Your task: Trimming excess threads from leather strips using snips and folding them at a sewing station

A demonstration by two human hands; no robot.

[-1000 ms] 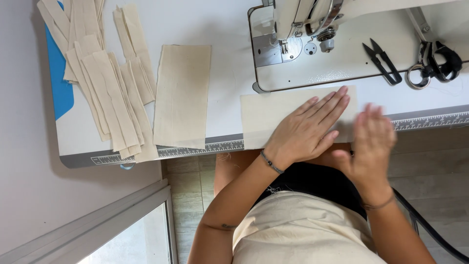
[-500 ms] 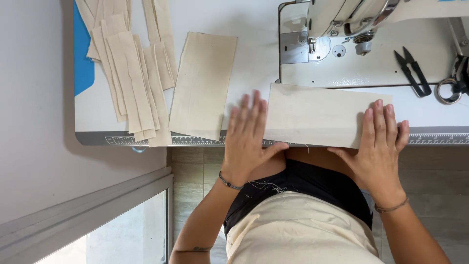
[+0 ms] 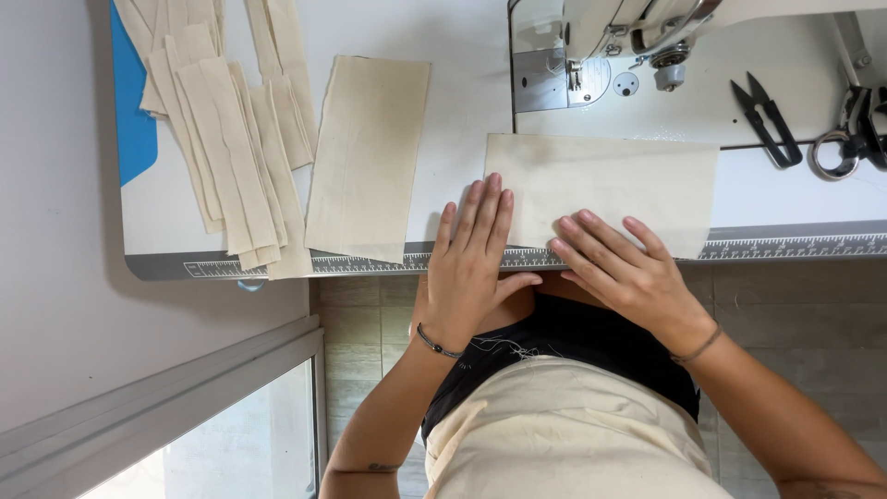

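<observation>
Seen from above, both hands lie flat, fingers spread, gripping nothing. The left hand (image 3: 469, 263) and right hand (image 3: 628, 273) press the near edge of a cream fabric rectangle (image 3: 605, 180) on the white surface (image 3: 462, 102), just near the sewing machine (image 3: 637, 28).
</observation>
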